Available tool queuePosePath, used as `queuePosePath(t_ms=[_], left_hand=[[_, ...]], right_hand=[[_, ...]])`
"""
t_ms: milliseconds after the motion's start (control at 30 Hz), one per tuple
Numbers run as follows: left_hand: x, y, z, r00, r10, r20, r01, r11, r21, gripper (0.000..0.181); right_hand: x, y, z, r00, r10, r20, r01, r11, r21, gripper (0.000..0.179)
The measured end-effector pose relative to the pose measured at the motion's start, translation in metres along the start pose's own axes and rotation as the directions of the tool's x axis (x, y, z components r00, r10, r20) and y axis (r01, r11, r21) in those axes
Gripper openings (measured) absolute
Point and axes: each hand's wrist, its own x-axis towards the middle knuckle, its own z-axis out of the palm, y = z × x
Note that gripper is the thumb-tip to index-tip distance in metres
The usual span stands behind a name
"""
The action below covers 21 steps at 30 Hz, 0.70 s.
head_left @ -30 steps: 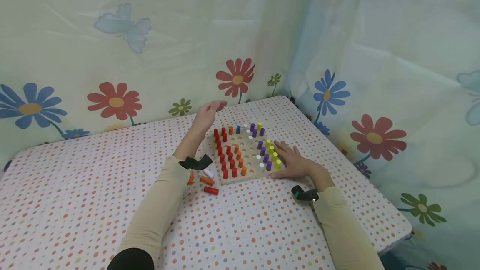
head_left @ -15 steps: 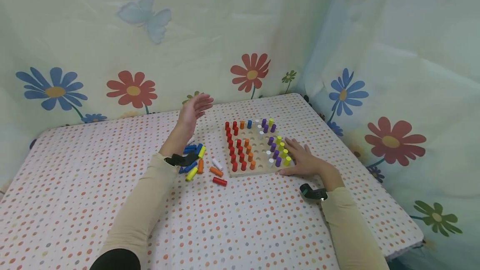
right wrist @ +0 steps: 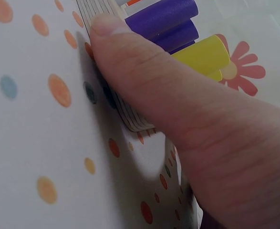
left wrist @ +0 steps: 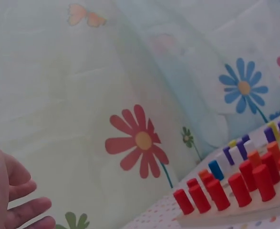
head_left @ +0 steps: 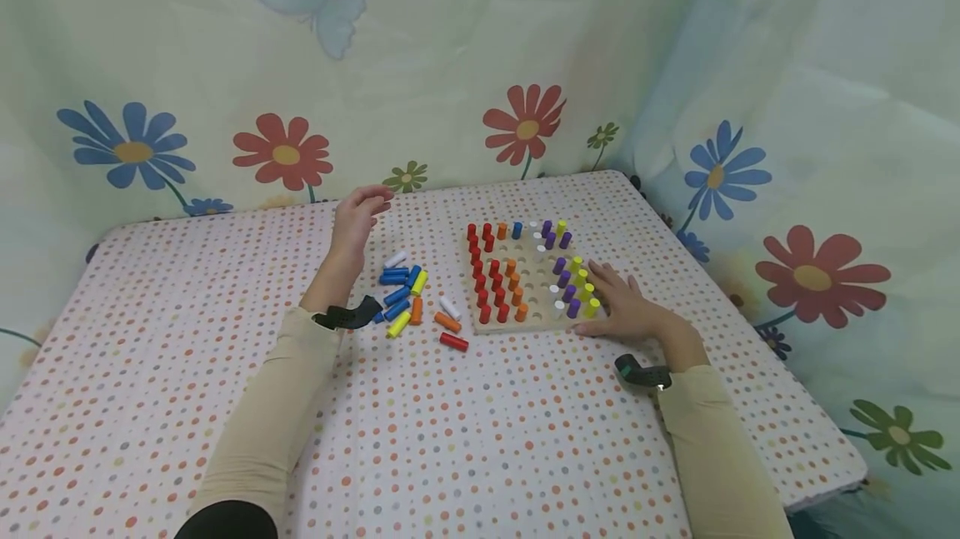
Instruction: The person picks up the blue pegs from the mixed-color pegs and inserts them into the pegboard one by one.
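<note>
My left hand [head_left: 356, 222] is raised behind and left of the loose pegs, with nothing held. Its fingers stretch out loosely, also visible in the left wrist view. My right hand [head_left: 626, 310] rests at the near right corner of a wooden pegboard [head_left: 538, 306]. The thumb [right wrist: 130, 52] presses the near edge, while the fingers lie spread along the right side by the yellow pegs [head_left: 588, 292]. Upright red pegs [head_left: 485, 314] fill much of the left side, next to orange pegs [head_left: 517, 296]. Purple pegs [head_left: 569, 294] and white pegs [head_left: 554, 292] stand further right, one blue peg [head_left: 517, 230] at the back.
Loose pegs lie left of the board: several blue pegs [head_left: 396, 296], yellow pegs [head_left: 399, 324], orange pegs [head_left: 447, 322], white pegs [head_left: 449, 308] and one red peg [head_left: 453, 342]. The dotted table [head_left: 480, 439] meets a flowered curtain [head_left: 442, 39] behind and at right.
The left hand has moved left and away from the board, uncovering the loose pegs. The right hand stays at the board's corner. The head view has shifted.
</note>
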Motion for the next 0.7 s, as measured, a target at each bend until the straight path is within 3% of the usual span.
queuePosePath(t_ms=[133,200,367,600,700], left_hand=[[-0.003,-0.005,-0.003,0.996,0.066,-0.063,-0.059,0.991,0.117,0.028],[-0.006,-0.009,-0.005,0.991,0.111,-0.073,-0.092,0.97,0.226,0.028],[-0.01,-0.017,-0.008,0.982,0.186,-0.015,-0.156,0.863,0.481,0.032],[-0.011,-0.021,-0.001,0.976,0.2,0.088,-0.213,0.774,0.596,0.034],[-0.012,-0.022,-0.001,0.97,0.216,0.112,-0.234,0.7,0.674,0.031]], right_hand=[[-0.001,-0.001,-0.002,1.0,-0.003,0.004,0.003,1.0,0.008,0.107],[-0.002,-0.002,-0.002,1.0,-0.002,0.008,0.002,1.0,0.004,0.106],[-0.002,-0.007,-0.003,1.0,-0.003,0.02,0.003,1.0,0.003,0.108],[-0.002,-0.003,-0.003,1.0,0.014,0.001,-0.014,1.0,-0.001,0.108],[0.0,-0.002,-0.001,1.0,0.004,-0.002,-0.004,1.0,0.002,0.107]])
